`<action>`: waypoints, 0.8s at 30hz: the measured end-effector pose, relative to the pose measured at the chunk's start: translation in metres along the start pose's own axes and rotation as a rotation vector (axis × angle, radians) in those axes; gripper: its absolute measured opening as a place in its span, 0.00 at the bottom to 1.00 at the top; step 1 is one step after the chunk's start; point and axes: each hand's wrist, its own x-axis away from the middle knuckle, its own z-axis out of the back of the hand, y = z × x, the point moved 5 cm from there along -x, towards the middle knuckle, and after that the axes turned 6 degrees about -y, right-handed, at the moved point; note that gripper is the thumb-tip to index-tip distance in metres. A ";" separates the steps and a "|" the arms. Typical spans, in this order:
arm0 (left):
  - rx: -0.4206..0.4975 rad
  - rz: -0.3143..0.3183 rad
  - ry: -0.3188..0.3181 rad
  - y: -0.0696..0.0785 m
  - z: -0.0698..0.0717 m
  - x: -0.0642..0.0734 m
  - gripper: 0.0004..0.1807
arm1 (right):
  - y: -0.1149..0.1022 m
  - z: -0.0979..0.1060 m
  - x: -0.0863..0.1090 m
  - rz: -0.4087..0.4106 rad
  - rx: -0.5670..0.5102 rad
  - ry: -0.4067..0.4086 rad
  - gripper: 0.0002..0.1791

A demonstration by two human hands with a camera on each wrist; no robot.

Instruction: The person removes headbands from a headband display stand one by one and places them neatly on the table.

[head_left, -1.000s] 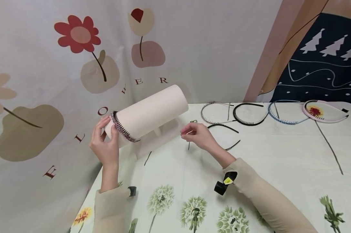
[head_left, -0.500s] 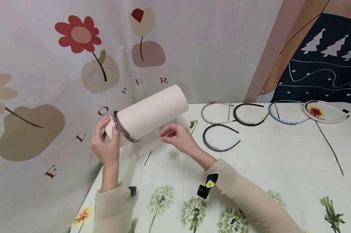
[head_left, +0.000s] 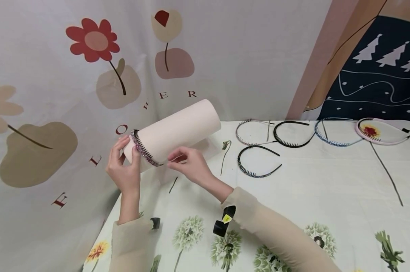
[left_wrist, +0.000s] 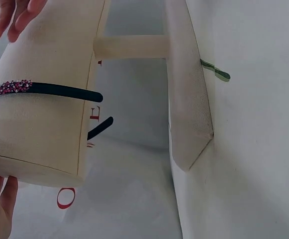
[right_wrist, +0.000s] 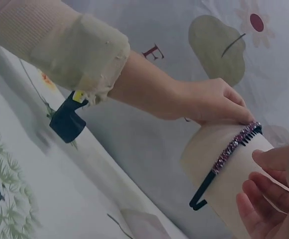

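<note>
A padded pale pink cylinder headband stand [head_left: 181,128] tilts up to the right in the head view. Around its left end sits a black toothed headband [head_left: 145,153], its outside covered with pink and purple stones. My left hand [head_left: 124,172] grips that end of the stand, thumb and fingertips right at the headband. Just under the stand is my right hand [head_left: 191,166], fingers loosely bent with nothing between them, near the headband's lower tip. In the left wrist view both plain black headband tips [left_wrist: 97,95] stick out past the cylinder, beside the post [left_wrist: 132,46] joining it to its base [left_wrist: 186,99].
Several more headbands lie to the right: a beaded one [head_left: 254,175], a pinkish one [head_left: 239,138], a black one [head_left: 284,142], a blue one [head_left: 334,142] and a light pink one [head_left: 378,141]. A printed curtain [head_left: 242,56] hangs right behind the flower-patterned tablecloth [head_left: 344,181].
My right hand has moved left from beside the loose headbands to under the stand, near the headband's lower tip. My left hand, the stand and its headband stay in place.
</note>
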 end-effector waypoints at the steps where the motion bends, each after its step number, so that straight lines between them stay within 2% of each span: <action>1: 0.003 -0.001 0.001 0.000 0.000 0.000 0.13 | -0.002 -0.002 -0.001 0.010 -0.002 0.005 0.09; 10: 0.004 0.008 -0.006 0.002 0.001 0.000 0.13 | -0.020 -0.019 -0.019 0.099 0.005 0.023 0.11; 13: 0.005 0.009 -0.008 0.003 0.001 0.001 0.13 | -0.025 -0.023 -0.024 0.135 0.050 0.019 0.12; 15: 0.004 0.009 -0.008 0.004 0.000 0.001 0.13 | -0.028 -0.026 -0.026 0.163 0.121 0.029 0.13; 18: 0.003 0.009 -0.010 0.005 0.000 0.000 0.13 | -0.033 -0.028 -0.029 0.199 0.297 0.073 0.14; 20: 0.003 0.009 -0.010 0.005 -0.001 0.001 0.13 | -0.035 -0.029 -0.029 0.201 0.428 0.106 0.15; 24: -0.010 0.013 -0.008 0.005 0.000 0.001 0.13 | -0.037 -0.031 -0.030 0.175 0.619 0.143 0.16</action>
